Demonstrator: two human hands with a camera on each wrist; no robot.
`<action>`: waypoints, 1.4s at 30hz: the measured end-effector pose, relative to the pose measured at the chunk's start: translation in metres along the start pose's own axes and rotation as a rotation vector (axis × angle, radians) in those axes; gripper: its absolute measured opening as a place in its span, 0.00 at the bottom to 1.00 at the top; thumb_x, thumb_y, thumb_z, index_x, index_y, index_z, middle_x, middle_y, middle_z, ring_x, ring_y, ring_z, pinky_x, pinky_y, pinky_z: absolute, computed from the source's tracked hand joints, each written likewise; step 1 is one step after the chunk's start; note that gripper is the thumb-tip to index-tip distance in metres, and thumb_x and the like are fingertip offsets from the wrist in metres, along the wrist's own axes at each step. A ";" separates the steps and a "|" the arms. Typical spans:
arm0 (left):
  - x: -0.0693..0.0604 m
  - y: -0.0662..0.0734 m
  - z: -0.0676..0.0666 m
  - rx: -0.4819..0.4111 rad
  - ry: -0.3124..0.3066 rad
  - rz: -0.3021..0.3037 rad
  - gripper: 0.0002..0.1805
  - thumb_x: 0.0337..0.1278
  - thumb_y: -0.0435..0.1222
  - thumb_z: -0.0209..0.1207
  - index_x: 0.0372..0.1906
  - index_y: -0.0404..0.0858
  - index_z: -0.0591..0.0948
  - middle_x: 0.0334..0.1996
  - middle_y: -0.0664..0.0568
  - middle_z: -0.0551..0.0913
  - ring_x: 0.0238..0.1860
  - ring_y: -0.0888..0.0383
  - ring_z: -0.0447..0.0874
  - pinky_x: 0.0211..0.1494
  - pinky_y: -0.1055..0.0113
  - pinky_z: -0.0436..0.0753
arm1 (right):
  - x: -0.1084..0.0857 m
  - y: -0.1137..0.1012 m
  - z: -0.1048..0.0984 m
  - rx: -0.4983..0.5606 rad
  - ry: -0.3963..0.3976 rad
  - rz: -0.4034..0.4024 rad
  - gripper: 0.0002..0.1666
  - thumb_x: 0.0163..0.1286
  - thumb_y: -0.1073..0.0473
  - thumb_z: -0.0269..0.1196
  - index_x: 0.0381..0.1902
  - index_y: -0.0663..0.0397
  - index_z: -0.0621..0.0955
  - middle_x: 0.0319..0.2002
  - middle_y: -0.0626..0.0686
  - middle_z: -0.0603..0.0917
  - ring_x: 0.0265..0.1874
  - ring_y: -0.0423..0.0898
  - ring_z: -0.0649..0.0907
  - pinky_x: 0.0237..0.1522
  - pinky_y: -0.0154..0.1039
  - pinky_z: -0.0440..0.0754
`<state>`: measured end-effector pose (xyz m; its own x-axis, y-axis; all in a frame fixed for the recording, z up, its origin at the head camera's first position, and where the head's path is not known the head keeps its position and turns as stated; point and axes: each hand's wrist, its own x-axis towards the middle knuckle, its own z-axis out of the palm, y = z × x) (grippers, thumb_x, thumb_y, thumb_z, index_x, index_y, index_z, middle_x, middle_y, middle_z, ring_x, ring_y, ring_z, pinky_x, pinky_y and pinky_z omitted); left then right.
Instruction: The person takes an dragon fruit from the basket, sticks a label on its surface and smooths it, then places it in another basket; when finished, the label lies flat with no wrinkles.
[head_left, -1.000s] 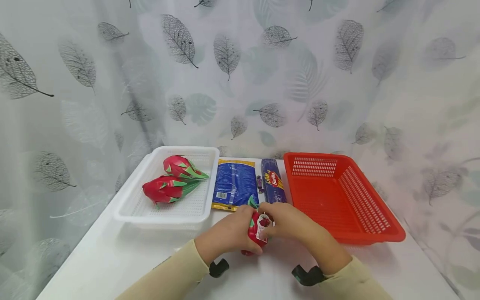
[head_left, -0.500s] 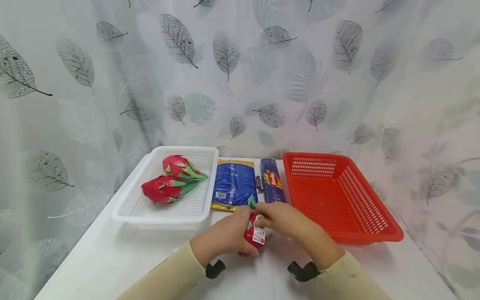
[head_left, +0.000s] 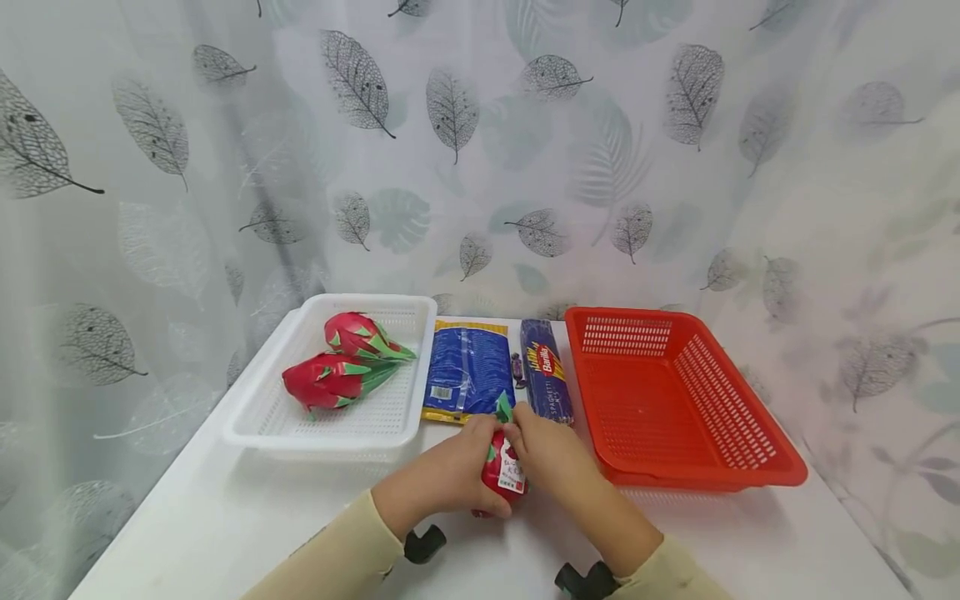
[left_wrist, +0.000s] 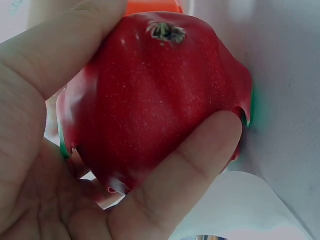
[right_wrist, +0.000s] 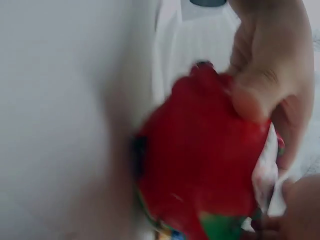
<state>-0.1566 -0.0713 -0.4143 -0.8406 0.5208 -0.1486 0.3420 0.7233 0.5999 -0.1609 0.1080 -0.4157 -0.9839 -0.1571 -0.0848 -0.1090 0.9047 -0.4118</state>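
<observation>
On the white table in the head view, my left hand [head_left: 446, 475] grips a red dragon fruit [head_left: 491, 477] with green leaf tips. The left wrist view shows its rounded red end [left_wrist: 150, 95] between thumb and fingers. A white printed label [head_left: 512, 477] is on the fruit's side. My right hand [head_left: 555, 462] is at the fruit's far end with curled fingers, by the green leaf tip [head_left: 503, 407]; its fingertips are partly hidden. The right wrist view is blurred, with the fruit [right_wrist: 200, 150] in the middle and the label [right_wrist: 265, 172] edge-on.
At left, a white basket [head_left: 255, 421] holds two dragon fruits [head_left: 330, 381]. A red basket [head_left: 645, 400] stands at right. Between them lie a blue-and-yellow packet [head_left: 468, 367], a small purple wrapped piece [head_left: 517, 369] and a blue Barilla spaghetti pack [head_left: 546, 367]. A leaf-patterned curtain [head_left: 480, 150] hangs behind.
My right hand has shifted from the label's side to the fruit's leafy end. More of the label's printed lower part shows. My left hand keeps its grip, slightly nearer and further left.
</observation>
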 end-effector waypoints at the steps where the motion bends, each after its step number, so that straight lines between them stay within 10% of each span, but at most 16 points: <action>1: 0.000 -0.001 0.000 -0.001 0.003 0.007 0.58 0.42 0.53 0.84 0.75 0.43 0.63 0.64 0.50 0.73 0.58 0.57 0.80 0.63 0.55 0.89 | -0.002 -0.001 0.003 0.009 0.017 0.014 0.21 0.81 0.37 0.57 0.54 0.45 0.73 0.31 0.49 0.80 0.31 0.46 0.81 0.31 0.38 0.83; 11: 0.000 -0.011 -0.002 -0.018 0.016 0.001 0.58 0.44 0.53 0.83 0.76 0.40 0.64 0.65 0.48 0.73 0.59 0.55 0.79 0.65 0.53 0.88 | 0.001 0.000 0.024 0.041 0.152 -0.038 0.21 0.84 0.35 0.51 0.45 0.45 0.72 0.29 0.47 0.76 0.28 0.44 0.78 0.30 0.36 0.77; 25: 0.000 -0.009 -0.001 -0.075 0.016 -0.030 0.59 0.44 0.52 0.84 0.77 0.40 0.62 0.67 0.45 0.73 0.60 0.51 0.79 0.63 0.48 0.89 | -0.003 -0.003 0.021 0.143 0.105 0.018 0.25 0.80 0.35 0.57 0.54 0.49 0.75 0.40 0.51 0.79 0.39 0.45 0.80 0.40 0.40 0.88; 30: -0.002 -0.012 0.001 -0.147 0.036 -0.033 0.59 0.43 0.49 0.85 0.78 0.41 0.62 0.70 0.43 0.73 0.63 0.47 0.79 0.61 0.43 0.89 | -0.008 0.002 0.021 0.339 -0.040 0.069 0.50 0.73 0.29 0.64 0.79 0.52 0.66 0.62 0.60 0.74 0.54 0.52 0.79 0.52 0.53 0.91; 35: -0.008 -0.017 0.005 -0.229 0.107 0.011 0.59 0.41 0.46 0.86 0.78 0.40 0.65 0.71 0.44 0.74 0.65 0.47 0.78 0.64 0.44 0.87 | -0.013 0.001 0.018 0.584 -0.128 0.024 0.56 0.67 0.32 0.71 0.83 0.43 0.62 0.65 0.58 0.79 0.58 0.53 0.82 0.53 0.55 0.91; 42: -0.024 0.004 -0.004 -0.230 0.246 0.142 0.64 0.45 0.53 0.83 0.85 0.47 0.58 0.83 0.50 0.62 0.79 0.46 0.68 0.71 0.45 0.83 | -0.031 -0.007 -0.013 0.631 0.087 -0.016 0.55 0.55 0.41 0.82 0.78 0.29 0.70 0.67 0.52 0.79 0.59 0.51 0.81 0.44 0.47 0.94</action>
<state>-0.1366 -0.0825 -0.4051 -0.8771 0.4637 0.1252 0.3825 0.5166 0.7661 -0.1316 0.1119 -0.3985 -0.9936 -0.1125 -0.0111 -0.0459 0.4912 -0.8698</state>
